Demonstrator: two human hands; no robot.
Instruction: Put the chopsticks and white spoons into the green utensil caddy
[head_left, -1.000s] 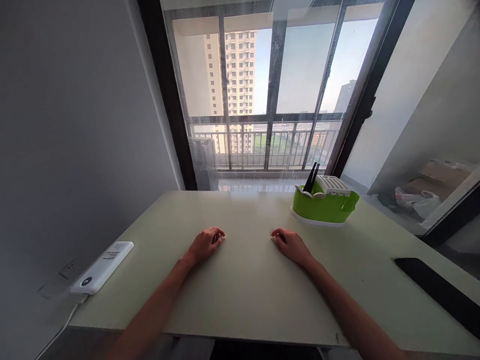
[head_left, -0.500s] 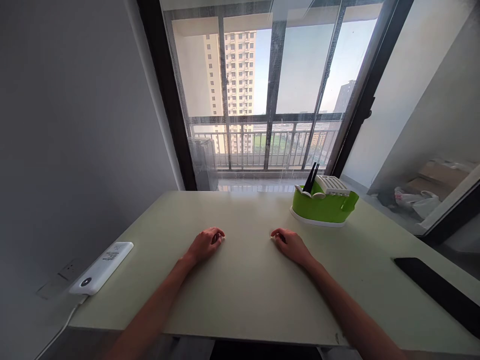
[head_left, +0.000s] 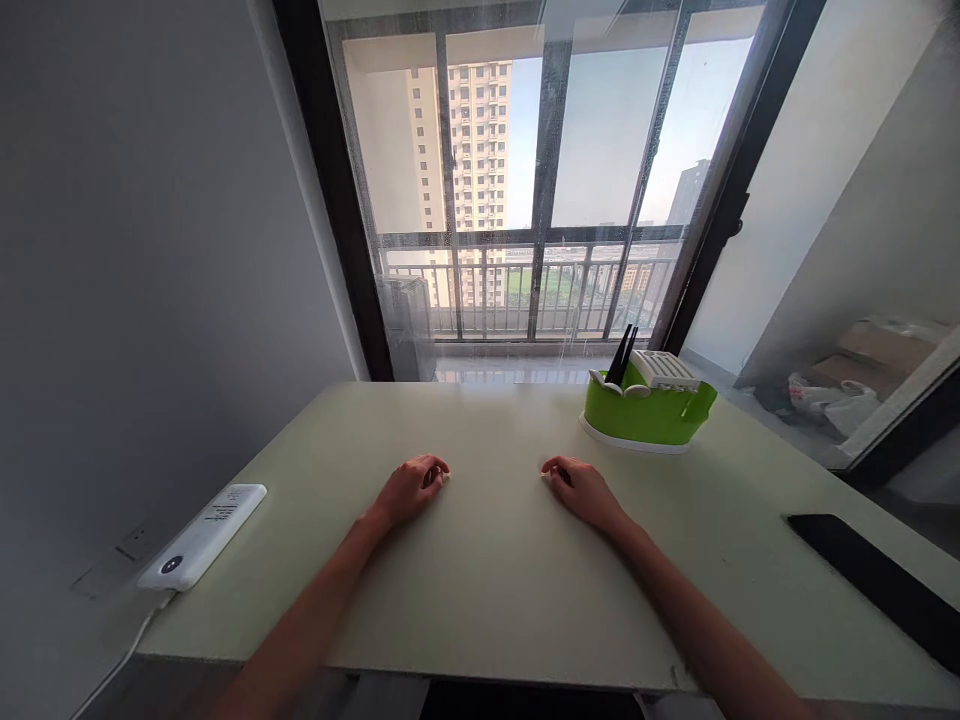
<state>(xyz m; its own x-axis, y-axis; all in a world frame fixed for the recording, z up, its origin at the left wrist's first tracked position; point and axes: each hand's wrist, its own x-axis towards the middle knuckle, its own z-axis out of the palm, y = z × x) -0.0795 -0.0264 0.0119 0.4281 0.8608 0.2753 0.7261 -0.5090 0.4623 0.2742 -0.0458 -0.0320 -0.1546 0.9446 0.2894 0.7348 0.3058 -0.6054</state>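
My left hand rests on the pale tabletop, left of the middle. Its fingers are loosely curled, with a dark gap between thumb and forefinger, and it holds nothing that I can see. Opposite it, my right hand lies on the same surface in a matching pose, loosely curled and apart from the left. Both palms face down and inward, so their undersides are hidden. Nearest to the right hand is a green utensil caddy with a white base, which it does not touch. Black chopstick-like sticks stand in the caddy.
A white power strip with a cable lies along the left edge. On the right is a long black flat object. Beyond the table's far edge stands a framed glass door. Bags and boxes sit on the floor at right.
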